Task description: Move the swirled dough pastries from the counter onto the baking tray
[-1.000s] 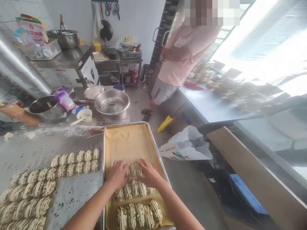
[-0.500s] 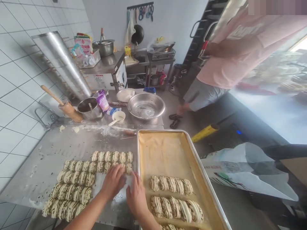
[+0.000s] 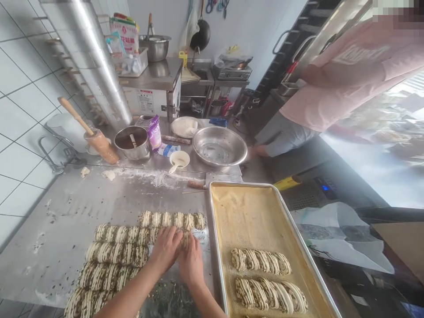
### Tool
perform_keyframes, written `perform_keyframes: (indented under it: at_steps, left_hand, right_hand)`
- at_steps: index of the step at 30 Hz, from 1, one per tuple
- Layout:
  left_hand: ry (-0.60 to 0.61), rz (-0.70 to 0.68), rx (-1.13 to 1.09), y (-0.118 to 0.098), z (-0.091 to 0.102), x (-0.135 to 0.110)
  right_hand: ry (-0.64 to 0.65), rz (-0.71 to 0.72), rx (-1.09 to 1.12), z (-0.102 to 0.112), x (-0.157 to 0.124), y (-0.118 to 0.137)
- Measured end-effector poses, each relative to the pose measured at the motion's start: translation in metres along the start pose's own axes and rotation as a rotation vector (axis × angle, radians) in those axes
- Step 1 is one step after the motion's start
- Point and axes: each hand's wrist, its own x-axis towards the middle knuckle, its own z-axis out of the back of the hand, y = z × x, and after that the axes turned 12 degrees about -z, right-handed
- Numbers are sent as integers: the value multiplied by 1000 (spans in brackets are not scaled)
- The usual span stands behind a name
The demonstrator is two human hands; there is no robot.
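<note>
Our left hand (image 3: 166,247) and right hand (image 3: 192,263) cup the right end of a row of dough slices (image 3: 186,240) on the flour-dusted metal surface (image 3: 99,194), near the left rim of a baking tray (image 3: 217,247). Fingers on both hands curl over the pieces; with the undersides hidden, we cannot tell whether either grip is tight. To do this well, we should press evenly from both sides, keep the slices packed together, and set fingertips low so that no piece tips or slips out. The dough looks soft, so a light squeeze seems best. We also do well to spare the neighbouring row (image 3: 167,219), close beyond our fingers. On the tray's lining (image 3: 245,212), finished-looking rows (image 3: 261,261) lie toward the near edge, gaps between them.
</note>
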Motion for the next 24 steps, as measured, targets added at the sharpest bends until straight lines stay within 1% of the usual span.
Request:
perform_keyframes:
  at_steps: [1,3,5,6,8,11,13,15,17,20,22,24]
  left_hand:
    - [-9,28,-2,8,4,-10]
    - [-18,93,18,24,10,-30]
    - [-8,136,56,38,10,-44]
    - [3,137,71,43,8,-47]
    - [26,124,91,47,3,-45]
    - [51,148,104,41,-5,-33]
    - [59,147,78,34,-7,-29]
    - [66,119,21,27,-10,-37]
    - [84,90,-32,22,-14,-54]
    - [111,57,-78,19,-22,-79]
    - [128,33,-91,21,-26,-86]
    - [169,-25,-97,25,-28,-81]
  right_hand:
    - [0,26,-33,1,-2,0]
    - [-47,86,-117,5,-1,-3]
    - [-83,154,-199,9,5,-6]
    - [-81,188,-234,10,10,-7]
    - [-63,233,-281,9,21,-7]
    - [-83,274,-275,6,34,-3]
    - [-79,314,-242,5,35,-3]
    - [-29,368,-215,7,28,-8]
    - [41,398,-215,8,14,-18]
    - [75,348,-287,5,-7,-37]
    - [85,300,-351,1,-13,-44]
    - [135,294,-382,-1,-11,-44]
